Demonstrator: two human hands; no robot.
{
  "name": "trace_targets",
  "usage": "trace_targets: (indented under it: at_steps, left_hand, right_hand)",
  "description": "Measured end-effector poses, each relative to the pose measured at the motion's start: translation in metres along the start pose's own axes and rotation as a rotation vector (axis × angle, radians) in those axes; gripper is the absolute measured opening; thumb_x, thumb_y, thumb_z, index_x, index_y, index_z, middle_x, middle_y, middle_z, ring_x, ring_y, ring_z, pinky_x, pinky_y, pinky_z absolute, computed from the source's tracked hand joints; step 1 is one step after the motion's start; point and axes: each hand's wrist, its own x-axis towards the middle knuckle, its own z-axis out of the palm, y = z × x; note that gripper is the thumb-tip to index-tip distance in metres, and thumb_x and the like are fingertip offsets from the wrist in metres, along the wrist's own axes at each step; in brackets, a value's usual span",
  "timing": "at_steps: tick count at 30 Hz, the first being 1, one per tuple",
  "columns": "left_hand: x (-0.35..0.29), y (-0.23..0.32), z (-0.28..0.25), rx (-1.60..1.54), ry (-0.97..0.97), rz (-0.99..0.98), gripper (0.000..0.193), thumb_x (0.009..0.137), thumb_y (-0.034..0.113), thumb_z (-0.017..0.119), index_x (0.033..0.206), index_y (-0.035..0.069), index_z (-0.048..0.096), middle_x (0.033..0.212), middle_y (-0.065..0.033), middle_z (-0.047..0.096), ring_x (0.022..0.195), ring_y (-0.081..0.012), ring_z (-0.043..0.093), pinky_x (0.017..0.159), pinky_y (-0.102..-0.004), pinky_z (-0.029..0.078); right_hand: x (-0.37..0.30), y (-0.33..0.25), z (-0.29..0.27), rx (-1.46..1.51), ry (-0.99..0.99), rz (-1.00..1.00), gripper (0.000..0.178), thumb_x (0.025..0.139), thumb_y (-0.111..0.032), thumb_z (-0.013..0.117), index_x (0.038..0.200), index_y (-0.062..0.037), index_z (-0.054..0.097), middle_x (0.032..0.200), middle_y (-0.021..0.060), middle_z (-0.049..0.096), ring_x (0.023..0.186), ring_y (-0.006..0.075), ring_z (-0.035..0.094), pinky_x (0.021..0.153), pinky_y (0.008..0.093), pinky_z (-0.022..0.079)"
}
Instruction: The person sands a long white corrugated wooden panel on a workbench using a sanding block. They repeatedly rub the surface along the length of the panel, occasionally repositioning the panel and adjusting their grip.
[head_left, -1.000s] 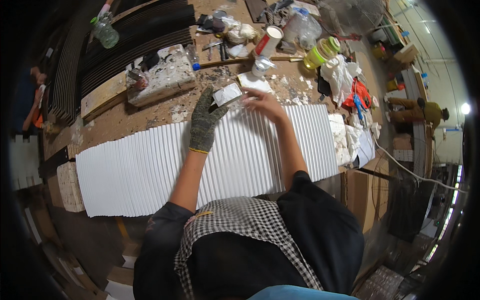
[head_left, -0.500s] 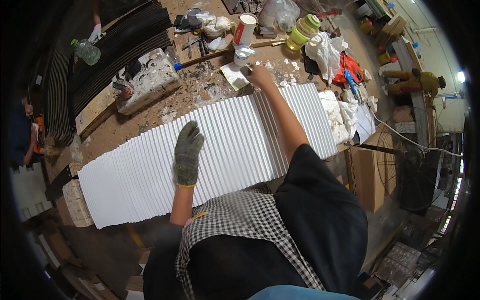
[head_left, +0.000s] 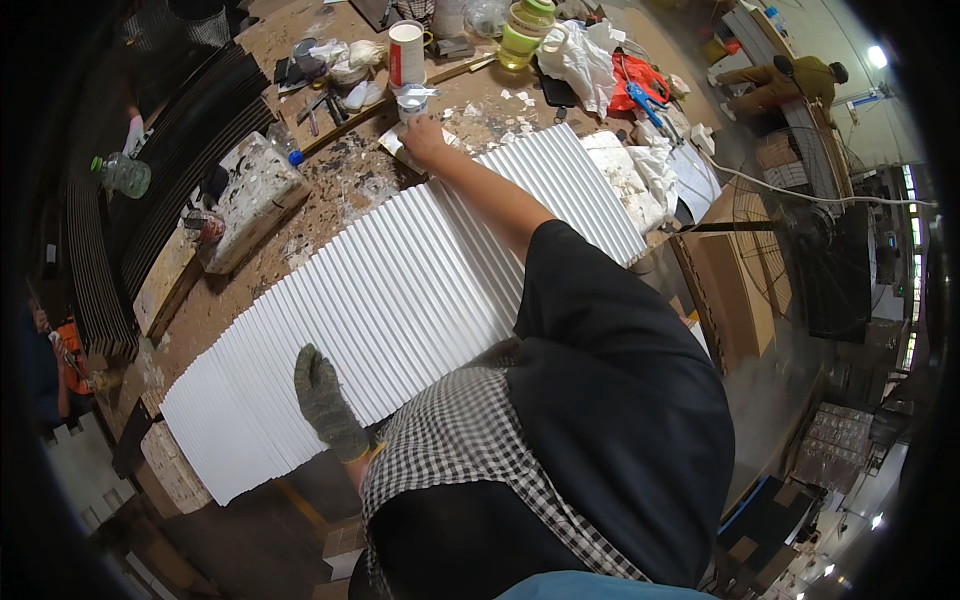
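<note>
A long row of white slats (head_left: 400, 290) lies side by side across the workbench in front of me. My left hand (head_left: 330, 405), in a grey-green knitted glove with a yellow cuff, rests near their front edge with its fingers stretched out. Beyond their far edge reaches my bare right hand (head_left: 424, 142). Its fingers are curled down over a pale sheet (head_left: 392, 146), just in front of a small white tub (head_left: 411, 103). What those fingers grip is hidden. Behind the tub stands a red and white cup (head_left: 405, 58).
A paint-spattered white block (head_left: 256, 205) sits left of the sheet, with stacked dark strips (head_left: 190, 125) beyond. A yellow-green bottle (head_left: 522, 38), crumpled white paper (head_left: 582, 65), a red bag (head_left: 635, 80) and a blue-handled tool (head_left: 648, 100) lie far right. Another person (head_left: 785, 85) is in the background.
My view has shifted. My left hand has slid toward the slats' front edge. The right hand has moved from the sheet's right side to over it, close to the small tub.
</note>
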Motion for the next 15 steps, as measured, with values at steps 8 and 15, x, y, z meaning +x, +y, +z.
trace_targets:
  at_steps: [8,15]
  left_hand:
    - [0.001,0.004,0.014,0.031,-0.108,0.140,0.040,0.101,-0.002,0.065,0.140,0.000,0.062,0.137,-0.0103,0.065,0.118,-0.0195,0.064,0.103,-0.0302,0.054]
    - [0.024,0.028,0.102,0.229,-0.460,0.650,0.043,0.097,0.016,0.076,0.137,0.006,0.064,0.136,-0.0139,0.067,0.129,-0.0276,0.063,0.108,-0.0393,0.054]
  right_hand:
    - [-0.052,0.072,-0.030,1.824,-0.099,0.449,0.033,0.102,-0.034,0.051,0.111,-0.0054,0.066,0.100,0.0140,0.068,0.083,0.0232,0.065,0.067,0.0381,0.058]
    - [-0.156,0.146,-0.031,2.448,-0.335,0.213,0.054,0.107,-0.040,0.039,0.133,0.0050,0.055,0.112,0.0226,0.069,0.078,0.0226,0.062,0.056,0.0270,0.056]
